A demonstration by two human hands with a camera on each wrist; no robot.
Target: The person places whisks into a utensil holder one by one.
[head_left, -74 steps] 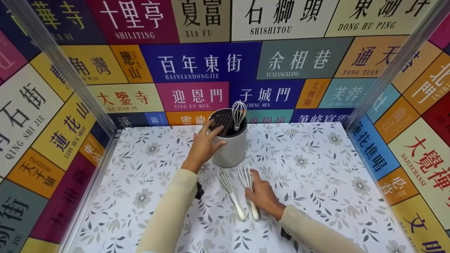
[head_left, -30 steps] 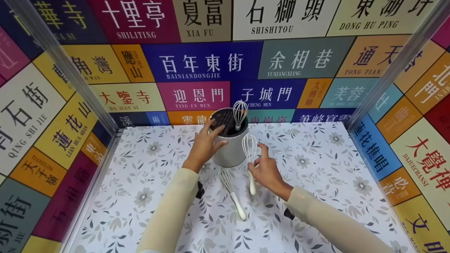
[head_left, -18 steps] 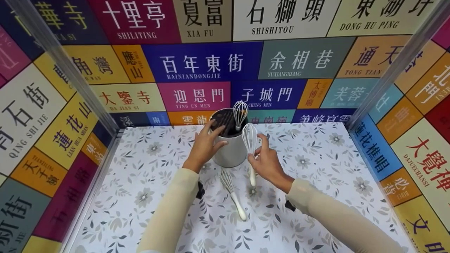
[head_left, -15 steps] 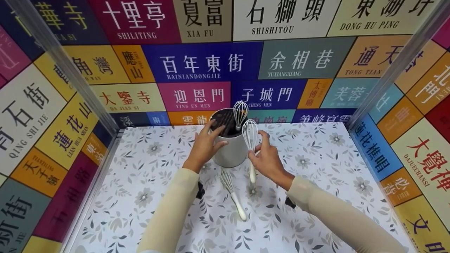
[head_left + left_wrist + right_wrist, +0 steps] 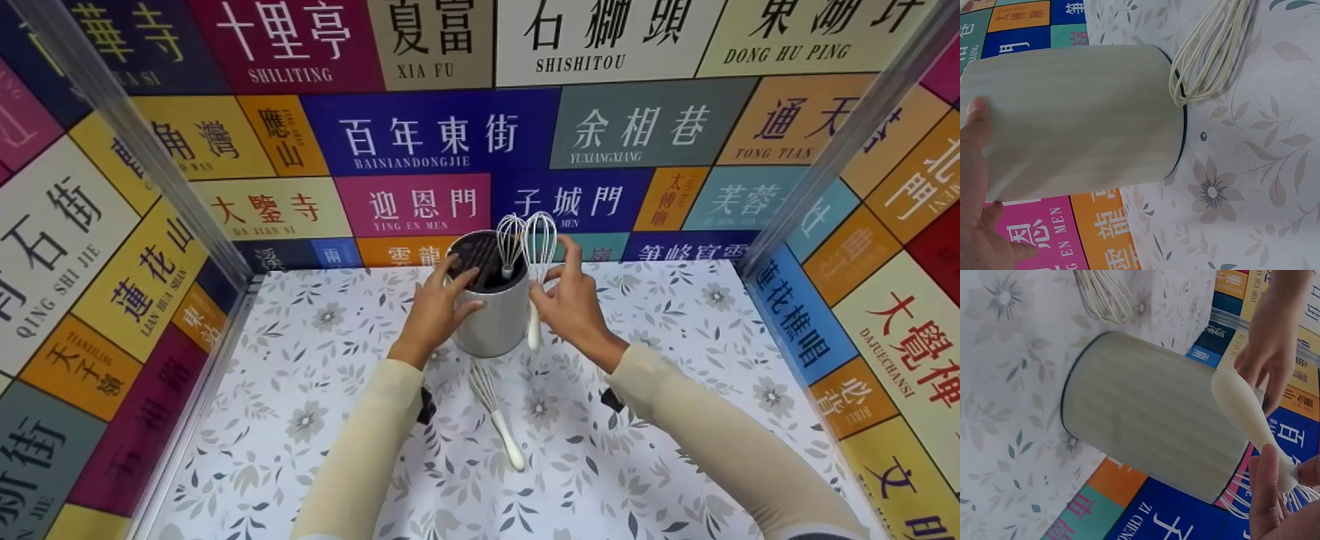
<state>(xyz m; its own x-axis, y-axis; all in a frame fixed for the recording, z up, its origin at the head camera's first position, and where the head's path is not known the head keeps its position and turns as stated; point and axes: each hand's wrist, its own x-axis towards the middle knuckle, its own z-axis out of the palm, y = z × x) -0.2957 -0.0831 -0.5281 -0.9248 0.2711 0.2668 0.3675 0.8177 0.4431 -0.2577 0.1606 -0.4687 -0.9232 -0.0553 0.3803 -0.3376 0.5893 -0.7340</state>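
Observation:
In the head view, my left hand (image 5: pixel 435 311) holds the grey cylindrical utensil holder (image 5: pixel 491 322) at its upper left, thumb on its side and fingers at the rim. My right hand (image 5: pixel 574 304) pinches a whisk (image 5: pixel 534 322) where handle meets wires, just right of the holder. That whisk is upright, white handle down, wire loops up near rim height. Another whisk (image 5: pixel 510 240) stands in the holder's dark slotted insert, wires up. A third whisk (image 5: pixel 499 420) lies on the tabletop in front. In the right wrist view, the pinched whisk's handle (image 5: pixel 1238 405) overlaps the holder (image 5: pixel 1151 416).
White tabletop (image 5: pixel 660 420) with a grey leaf and flower print runs up to the back panel (image 5: pixel 420 135), covered in coloured signs. Similar side panels stand left and right, with clear posts (image 5: pixel 817 165) at the corners.
My right hand has lifted the whisk off the tabletop and raised it along the holder's right side, up beside the standing whisk. My left hand stays on the holder.

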